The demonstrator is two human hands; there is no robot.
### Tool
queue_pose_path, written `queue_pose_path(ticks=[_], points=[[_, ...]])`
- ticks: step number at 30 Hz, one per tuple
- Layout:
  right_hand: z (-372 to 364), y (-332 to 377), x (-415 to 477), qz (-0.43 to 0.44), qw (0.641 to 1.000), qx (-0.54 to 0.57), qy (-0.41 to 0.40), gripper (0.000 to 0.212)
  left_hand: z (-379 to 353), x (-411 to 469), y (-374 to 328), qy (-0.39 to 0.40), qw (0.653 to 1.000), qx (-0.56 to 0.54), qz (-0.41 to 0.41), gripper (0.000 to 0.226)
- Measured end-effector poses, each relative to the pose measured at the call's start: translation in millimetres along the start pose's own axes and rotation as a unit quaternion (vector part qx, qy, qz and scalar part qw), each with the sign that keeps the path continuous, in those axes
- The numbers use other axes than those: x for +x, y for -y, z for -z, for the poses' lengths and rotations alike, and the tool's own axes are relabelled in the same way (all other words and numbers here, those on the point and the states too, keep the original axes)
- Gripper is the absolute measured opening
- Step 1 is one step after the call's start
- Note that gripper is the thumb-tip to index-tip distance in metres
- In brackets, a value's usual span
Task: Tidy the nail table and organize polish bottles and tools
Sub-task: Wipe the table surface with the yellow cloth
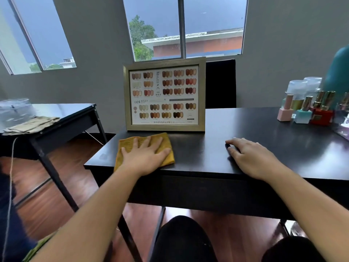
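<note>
Black table (273,144) takes up most of the shot, running from your lap out to the far wall. A second dark table (71,125) sits off to the left with a folded beige rag (32,124) on top. The framed swatch chart (164,95) stands upright at the far-left part of your table. Just near of it is the yellow cloth (128,145), flat on the near-left corner. Your left hand (145,156) is pressed down on it, fingers spread straight, not clutching. Your right hand (251,157) lies palm down on the bare tabletop, near the middle, relaxed and holding nothing. The polish bottles (303,115) are bunched at the far right: pink, teal, red, gold caps.
</note>
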State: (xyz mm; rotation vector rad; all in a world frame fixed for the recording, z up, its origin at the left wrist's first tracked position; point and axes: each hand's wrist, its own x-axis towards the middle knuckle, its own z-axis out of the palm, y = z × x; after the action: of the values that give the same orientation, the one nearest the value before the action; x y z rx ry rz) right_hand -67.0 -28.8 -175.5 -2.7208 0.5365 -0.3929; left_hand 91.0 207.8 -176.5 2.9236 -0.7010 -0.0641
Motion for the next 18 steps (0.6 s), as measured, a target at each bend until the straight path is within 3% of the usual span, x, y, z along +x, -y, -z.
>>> queue_pose_path(ticks=[6, 8, 11, 14, 18], points=[[0, 6, -2, 0.002, 1.0, -0.01, -0.01, 0.04, 11, 14, 33, -0.047, 0.986, -0.011, 0.159, 0.055], [-1, 8, -3, 0.006, 1.0, -0.016, -0.01, 0.04, 11, 15, 14, -0.065, 0.985, -0.001, 0.163, 0.054], [0, 7, -3, 0.009, 1.0, -0.024, -0.004, 0.041, 2, 9, -27, -0.091, 0.996, -0.012, 0.016, 0.049], [1, 5, -3, 0.007, 1.0, -0.013, 0.007, 0.042, -7, -9, -48, -0.066, 0.985, -0.047, -0.155, 0.051], [2, 2, -2, 0.009, 1.0, -0.004, 0.014, 0.042, -5, -20, -6, -0.046, 0.966, -0.067, -0.247, 0.049]])
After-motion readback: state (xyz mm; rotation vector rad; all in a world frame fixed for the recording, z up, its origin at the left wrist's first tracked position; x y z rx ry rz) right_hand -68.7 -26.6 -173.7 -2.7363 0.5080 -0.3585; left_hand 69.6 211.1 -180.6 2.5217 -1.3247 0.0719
